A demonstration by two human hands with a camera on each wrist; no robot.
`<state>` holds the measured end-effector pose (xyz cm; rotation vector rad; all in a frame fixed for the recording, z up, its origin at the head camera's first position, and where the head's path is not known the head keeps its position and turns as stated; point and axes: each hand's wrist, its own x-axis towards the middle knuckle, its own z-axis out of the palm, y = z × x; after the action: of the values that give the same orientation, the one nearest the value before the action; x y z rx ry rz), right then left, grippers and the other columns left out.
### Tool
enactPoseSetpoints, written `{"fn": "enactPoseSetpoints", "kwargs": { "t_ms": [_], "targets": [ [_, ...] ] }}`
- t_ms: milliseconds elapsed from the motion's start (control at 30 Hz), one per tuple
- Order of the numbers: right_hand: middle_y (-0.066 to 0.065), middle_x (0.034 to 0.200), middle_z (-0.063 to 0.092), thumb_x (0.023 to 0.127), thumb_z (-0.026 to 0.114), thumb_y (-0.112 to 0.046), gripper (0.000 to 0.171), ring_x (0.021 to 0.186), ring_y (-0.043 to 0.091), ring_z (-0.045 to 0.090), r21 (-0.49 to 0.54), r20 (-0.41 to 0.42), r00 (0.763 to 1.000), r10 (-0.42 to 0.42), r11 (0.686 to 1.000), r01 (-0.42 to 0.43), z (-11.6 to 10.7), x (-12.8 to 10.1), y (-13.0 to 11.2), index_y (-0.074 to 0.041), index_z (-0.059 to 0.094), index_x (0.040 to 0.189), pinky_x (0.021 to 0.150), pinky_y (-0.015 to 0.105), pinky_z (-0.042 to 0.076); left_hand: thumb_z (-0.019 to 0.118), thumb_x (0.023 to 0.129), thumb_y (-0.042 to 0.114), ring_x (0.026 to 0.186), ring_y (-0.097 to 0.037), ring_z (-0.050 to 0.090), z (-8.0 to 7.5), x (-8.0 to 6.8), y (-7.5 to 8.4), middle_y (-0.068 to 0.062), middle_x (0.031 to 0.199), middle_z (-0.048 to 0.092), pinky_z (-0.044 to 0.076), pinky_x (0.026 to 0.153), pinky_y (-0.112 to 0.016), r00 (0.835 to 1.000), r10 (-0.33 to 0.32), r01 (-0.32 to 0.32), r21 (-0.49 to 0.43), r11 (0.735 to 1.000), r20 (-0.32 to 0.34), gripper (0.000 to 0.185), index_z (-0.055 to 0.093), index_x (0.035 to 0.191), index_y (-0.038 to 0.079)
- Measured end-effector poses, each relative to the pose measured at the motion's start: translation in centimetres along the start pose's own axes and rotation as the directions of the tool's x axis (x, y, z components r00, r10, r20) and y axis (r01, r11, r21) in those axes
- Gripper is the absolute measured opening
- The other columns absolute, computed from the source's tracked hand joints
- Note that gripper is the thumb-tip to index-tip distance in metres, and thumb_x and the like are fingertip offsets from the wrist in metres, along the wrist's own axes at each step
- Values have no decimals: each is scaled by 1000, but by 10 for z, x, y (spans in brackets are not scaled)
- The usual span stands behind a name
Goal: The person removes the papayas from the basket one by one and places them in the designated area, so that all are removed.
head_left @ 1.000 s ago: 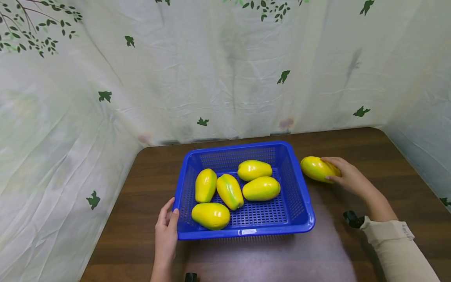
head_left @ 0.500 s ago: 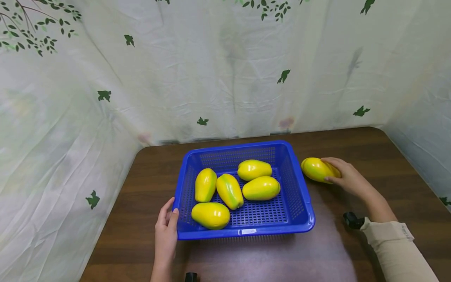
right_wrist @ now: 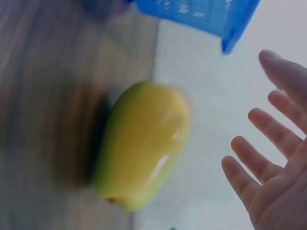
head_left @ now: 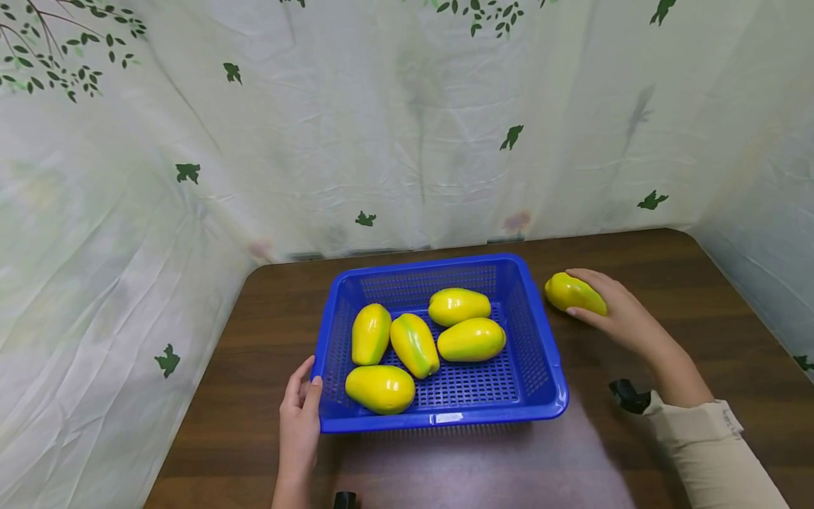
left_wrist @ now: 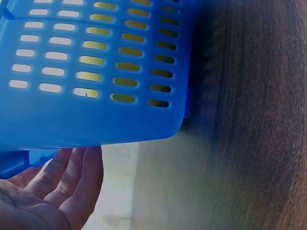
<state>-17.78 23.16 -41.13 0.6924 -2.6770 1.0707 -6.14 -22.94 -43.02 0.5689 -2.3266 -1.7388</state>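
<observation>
A blue plastic basket point(head_left: 445, 421) with slotted walls stands on the table, holding several glossy yellow papayas point(head_left: 380, 389). My left hand point(head_left: 299, 417) grips its left rim, thumb on the edge; the left wrist view shows the fingers point(left_wrist: 88, 179) partly hidden behind the rim. Outside the basket, to its right, lies another papaya point(head_left: 574, 293) with green streaks, blurred in the right wrist view. Close over it is my right hand point(head_left: 613, 307). Its fingers point(right_wrist: 271, 127) are spread in the right wrist view, with a gap between them and the fruit.
The brown wooden table point(head_left: 254, 339) ends at the back against a pale curtain point(head_left: 407, 141) with leaf and bird prints. Black wrist devices point(head_left: 629, 396) show by both forearms.
My right hand has shifted slightly left and away toward the back of the table, and the papaya beside it has turned a little. The left hand and basket stay put.
</observation>
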Motion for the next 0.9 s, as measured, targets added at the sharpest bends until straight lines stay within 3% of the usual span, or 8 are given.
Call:
{"fn": "enactPoseSetpoints", "kwargs": {
  "t_ms": [300, 433, 667, 900],
  "targets": [
    [18, 130, 41, 82, 66, -19, 57, 117, 38, 35, 11, 24, 999, -27, 1000, 27, 6, 9, -33, -7, 41, 132, 89, 58, 29, 42, 96, 26, 79, -20, 50, 0, 0, -1, -16, 100, 54, 45, 64, -26, 1000, 6, -6, -15, 1000, -5, 38, 42, 133, 21],
    [19, 131, 40, 82, 66, -22, 59, 119, 38, 35, 19, 83, 994, -72, 997, 71, 13, 16, -45, -4, 40, 132, 92, 57, 28, 43, 96, 25, 78, -20, 50, 1, 0, -1, -15, 98, 54, 45, 64, -26, 1000, 14, -15, -31, 999, -17, 36, 44, 131, 20],
    [14, 137, 36, 83, 65, -30, 64, 125, 33, 30, 53, 218, 973, -79, 996, 69, 30, 30, -63, -7, 36, 135, 96, 52, 27, 45, 95, 23, 68, -20, 45, 2, 1, -1, -14, 85, 50, 38, 54, -21, 998, 43, -44, -25, 999, -36, 34, 47, 129, 19],
    [9, 136, 38, 81, 67, -25, 64, 125, 28, 32, 62, 278, 954, -111, 993, 97, 49, 39, -72, -8, 37, 135, 97, 48, 28, 45, 95, 22, 68, -21, 46, 2, 1, -1, -14, 86, 51, 38, 53, -21, 999, 36, -37, -31, 999, -33, 34, 47, 129, 19]
  ]
}}
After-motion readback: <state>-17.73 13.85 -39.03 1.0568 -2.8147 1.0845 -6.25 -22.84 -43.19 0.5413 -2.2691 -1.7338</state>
